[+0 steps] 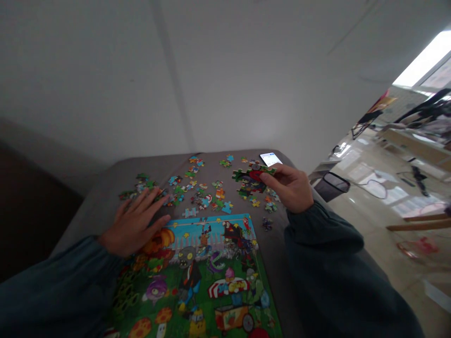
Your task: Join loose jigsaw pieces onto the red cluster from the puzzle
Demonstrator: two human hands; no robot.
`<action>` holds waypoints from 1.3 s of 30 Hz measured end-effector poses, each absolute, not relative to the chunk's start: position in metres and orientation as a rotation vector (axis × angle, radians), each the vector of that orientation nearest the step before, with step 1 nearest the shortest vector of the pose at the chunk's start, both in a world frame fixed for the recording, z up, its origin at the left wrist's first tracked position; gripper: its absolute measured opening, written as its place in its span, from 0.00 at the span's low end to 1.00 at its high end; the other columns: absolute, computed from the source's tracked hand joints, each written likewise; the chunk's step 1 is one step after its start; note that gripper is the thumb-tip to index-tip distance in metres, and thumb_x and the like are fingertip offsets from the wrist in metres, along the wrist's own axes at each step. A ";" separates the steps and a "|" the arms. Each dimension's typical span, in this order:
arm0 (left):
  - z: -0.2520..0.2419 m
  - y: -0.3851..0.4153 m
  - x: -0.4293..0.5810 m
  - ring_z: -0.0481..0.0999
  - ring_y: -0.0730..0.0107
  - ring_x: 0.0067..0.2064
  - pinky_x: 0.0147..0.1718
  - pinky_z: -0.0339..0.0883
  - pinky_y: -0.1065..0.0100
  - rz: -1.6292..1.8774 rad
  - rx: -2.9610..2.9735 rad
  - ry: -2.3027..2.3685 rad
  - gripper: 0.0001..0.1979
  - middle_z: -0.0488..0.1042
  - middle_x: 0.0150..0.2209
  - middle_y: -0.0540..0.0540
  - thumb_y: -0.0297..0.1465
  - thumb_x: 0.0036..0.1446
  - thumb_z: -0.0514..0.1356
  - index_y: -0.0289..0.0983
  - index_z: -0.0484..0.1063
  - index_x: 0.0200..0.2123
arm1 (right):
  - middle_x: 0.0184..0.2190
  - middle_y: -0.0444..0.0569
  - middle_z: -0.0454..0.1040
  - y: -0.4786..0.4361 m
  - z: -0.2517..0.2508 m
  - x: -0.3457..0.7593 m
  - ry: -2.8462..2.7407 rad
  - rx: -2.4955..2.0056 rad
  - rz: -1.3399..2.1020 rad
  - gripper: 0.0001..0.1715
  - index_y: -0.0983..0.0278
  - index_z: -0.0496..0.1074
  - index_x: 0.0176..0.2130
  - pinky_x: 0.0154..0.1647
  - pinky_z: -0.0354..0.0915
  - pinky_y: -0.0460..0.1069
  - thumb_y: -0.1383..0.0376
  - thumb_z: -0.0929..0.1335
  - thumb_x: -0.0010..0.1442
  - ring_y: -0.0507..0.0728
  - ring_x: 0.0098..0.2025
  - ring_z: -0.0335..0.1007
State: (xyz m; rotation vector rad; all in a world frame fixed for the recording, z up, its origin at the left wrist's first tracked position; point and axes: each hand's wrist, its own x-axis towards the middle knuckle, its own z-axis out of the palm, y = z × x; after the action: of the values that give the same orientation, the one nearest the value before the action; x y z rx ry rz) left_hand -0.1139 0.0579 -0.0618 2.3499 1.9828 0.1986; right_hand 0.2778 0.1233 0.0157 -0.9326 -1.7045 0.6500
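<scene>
A colourful picture board [197, 281] of cartoon plants and zombies lies on the grey-covered table, nearest to me. Beyond its top edge many loose puzzle pieces [200, 199] are scattered. My right hand [291, 185] pinches a joined cluster of puzzle pieces [253, 178], thumb on top, on the right side of the table. My left hand [137, 223] lies palm down with fingers spread, over the board's upper left corner and the pieces beside it. What is under its fingertips is hidden.
A lit phone [270, 159] lies at the table's far right corner. Behind the table [271, 263] stands a pale wall. Off the right side are a dark mesh bin [331, 185] and a cluttered floor. One small dark piece [267, 224] lies right of the board.
</scene>
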 end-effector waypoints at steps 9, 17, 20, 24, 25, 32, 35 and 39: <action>-0.043 0.047 -0.089 0.60 0.40 0.68 0.62 0.54 0.35 0.297 2.470 1.705 0.24 0.71 0.64 0.45 0.53 0.63 0.50 0.49 0.79 0.46 | 0.30 0.47 0.75 0.122 0.015 0.277 -1.728 -0.932 0.700 0.11 0.63 0.75 0.31 0.37 0.68 0.52 0.58 0.72 0.60 0.53 0.32 0.70; -0.046 0.050 -0.091 0.66 0.41 0.64 0.60 0.55 0.34 0.366 2.531 1.647 0.19 0.77 0.57 0.45 0.49 0.64 0.53 0.48 0.80 0.41 | 0.30 0.47 0.75 0.123 0.014 0.276 -1.734 -0.935 0.709 0.11 0.64 0.75 0.31 0.37 0.67 0.52 0.58 0.72 0.60 0.53 0.32 0.69; -0.042 0.049 -0.090 0.66 0.41 0.64 0.60 0.57 0.35 0.298 2.545 1.626 0.18 0.77 0.58 0.46 0.48 0.64 0.53 0.48 0.81 0.42 | 0.29 0.46 0.75 0.124 0.013 0.277 -1.735 -0.938 0.704 0.12 0.63 0.75 0.31 0.36 0.66 0.52 0.58 0.72 0.60 0.53 0.31 0.69; -0.028 0.049 -0.088 0.65 0.43 0.64 0.61 0.53 0.36 0.244 2.519 1.772 0.19 0.76 0.57 0.44 0.43 0.66 0.52 0.46 0.82 0.39 | 0.29 0.46 0.74 0.125 0.011 0.278 -1.734 -0.934 0.701 0.13 0.63 0.75 0.31 0.37 0.66 0.52 0.56 0.73 0.59 0.53 0.31 0.69; -0.026 0.050 -0.088 0.65 0.43 0.64 0.61 0.53 0.36 0.252 2.499 1.845 0.19 0.75 0.58 0.43 0.42 0.67 0.51 0.45 0.82 0.40 | 0.29 0.45 0.74 0.125 0.011 0.278 -1.739 -0.930 0.697 0.13 0.63 0.75 0.31 0.36 0.66 0.52 0.56 0.72 0.60 0.53 0.31 0.68; -0.041 0.053 -0.091 0.55 0.44 0.71 0.63 0.48 0.37 0.076 2.424 1.976 0.27 0.66 0.67 0.45 0.43 0.66 0.48 0.46 0.66 0.65 | 0.29 0.46 0.74 0.125 0.011 0.276 -1.749 -0.910 0.705 0.12 0.63 0.76 0.32 0.35 0.63 0.52 0.57 0.73 0.60 0.53 0.31 0.67; -0.048 0.052 -0.095 0.55 0.43 0.71 0.64 0.46 0.37 0.045 2.431 1.935 0.29 0.67 0.67 0.44 0.45 0.66 0.47 0.44 0.65 0.66 | 0.29 0.46 0.74 0.124 0.011 0.276 -1.746 -0.905 0.702 0.12 0.64 0.76 0.32 0.35 0.63 0.52 0.58 0.73 0.60 0.53 0.31 0.68; -0.043 0.050 -0.097 0.59 0.42 0.70 0.64 0.47 0.36 0.013 2.430 1.915 0.28 0.69 0.65 0.43 0.46 0.65 0.48 0.43 0.69 0.63 | 0.30 0.46 0.75 0.125 0.010 0.276 -1.757 -0.888 0.699 0.11 0.63 0.76 0.33 0.36 0.63 0.52 0.58 0.72 0.60 0.53 0.33 0.68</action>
State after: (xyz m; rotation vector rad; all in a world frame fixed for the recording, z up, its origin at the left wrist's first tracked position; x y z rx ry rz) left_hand -0.0975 0.0501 -0.0428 2.4297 1.9155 0.0131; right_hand 0.2756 0.1249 0.0100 -0.8876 -1.7573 0.6987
